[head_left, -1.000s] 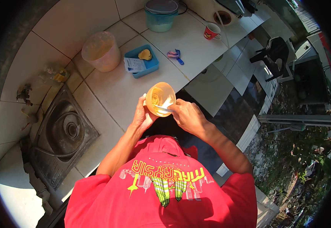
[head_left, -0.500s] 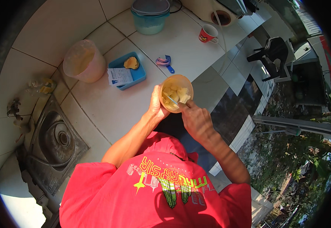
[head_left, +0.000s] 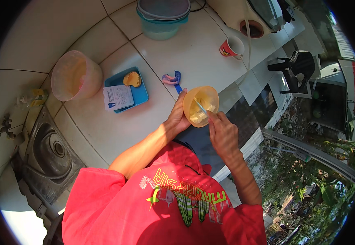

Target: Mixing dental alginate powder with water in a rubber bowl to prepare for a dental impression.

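An orange bowl (head_left: 188, 107) is tipped toward me, cradled from its left side and underneath by my left hand (head_left: 179, 115). Pale yellow lumpy paste (head_left: 199, 117) lies in it. My right hand (head_left: 224, 133) grips a thin light-blue tool (head_left: 201, 106), whose far end reaches into the bowl; its tip shape is unclear. Just beyond the bowl lies a dental impression tray (head_left: 174, 79) with pink-purple material and a blue handle. Farther left, a blue plastic tray (head_left: 141, 92) holds a yellowish lump (head_left: 132, 79) and a printed paper packet (head_left: 118, 98).
A translucent tub (head_left: 77, 77) stands at left, near a metal sink (head_left: 51, 153) and a bottle (head_left: 34, 98). At the back are a lidded teal container (head_left: 163, 28) and a red mug (head_left: 231, 47). A black chair (head_left: 297, 71) stands off to the right.
Both hands and the bowl have shifted right and slightly down in the picture. The bowl is tilted more to the right, and the tool stands at a different angle inside it.
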A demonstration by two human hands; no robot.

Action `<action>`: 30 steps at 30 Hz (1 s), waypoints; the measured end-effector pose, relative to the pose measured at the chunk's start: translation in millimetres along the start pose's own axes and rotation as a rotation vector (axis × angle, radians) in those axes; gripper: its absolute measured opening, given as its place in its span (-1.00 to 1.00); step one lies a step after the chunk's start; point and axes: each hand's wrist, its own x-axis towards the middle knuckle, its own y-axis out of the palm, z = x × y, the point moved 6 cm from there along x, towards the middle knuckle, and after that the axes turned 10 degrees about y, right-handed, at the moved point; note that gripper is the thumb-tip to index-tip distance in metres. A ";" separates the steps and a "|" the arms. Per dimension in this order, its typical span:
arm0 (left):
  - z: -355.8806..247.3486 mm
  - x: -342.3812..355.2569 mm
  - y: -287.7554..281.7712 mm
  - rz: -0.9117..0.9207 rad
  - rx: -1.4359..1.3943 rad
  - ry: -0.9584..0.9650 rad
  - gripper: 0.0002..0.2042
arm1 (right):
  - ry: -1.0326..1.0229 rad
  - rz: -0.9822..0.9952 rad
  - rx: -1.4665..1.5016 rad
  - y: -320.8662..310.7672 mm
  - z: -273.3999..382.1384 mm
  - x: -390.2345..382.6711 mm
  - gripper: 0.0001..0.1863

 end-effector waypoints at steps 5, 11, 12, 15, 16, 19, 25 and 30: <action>14.1 16.6 0.0 -0.099 -0.021 -0.004 -0.54 | 0.039 0.115 -0.053 -3.1 -19.5 7.4 -0.77; 23.8 30.1 1.3 -0.056 -0.065 0.063 -0.61 | -0.085 0.111 -0.072 -10.3 -27.9 11.6 -0.78; 23.7 32.7 2.8 -0.040 -0.074 0.076 -0.64 | -0.047 0.064 -0.082 -14.6 -35.3 16.2 -0.76; 33.1 36.5 4.4 -0.122 -0.150 -0.022 -0.64 | 0.024 -0.002 -0.116 -24.1 -53.7 20.8 -0.69; 32.6 38.8 6.1 -0.149 -0.137 -0.037 -0.61 | -0.093 0.030 -0.108 -22.5 -49.7 19.4 -0.66; 27.7 45.5 20.1 -0.076 -0.057 -0.014 -0.58 | -0.202 0.011 -0.112 -33.9 -58.0 20.5 -0.63; 35.7 46.3 24.7 -0.131 0.084 0.050 -0.57 | -0.201 0.126 -0.179 -41.2 -73.1 26.7 -0.61; 34.3 40.8 33.2 -0.031 0.055 0.100 -0.57 | -0.203 -0.149 0.003 -55.5 -92.6 31.4 -0.71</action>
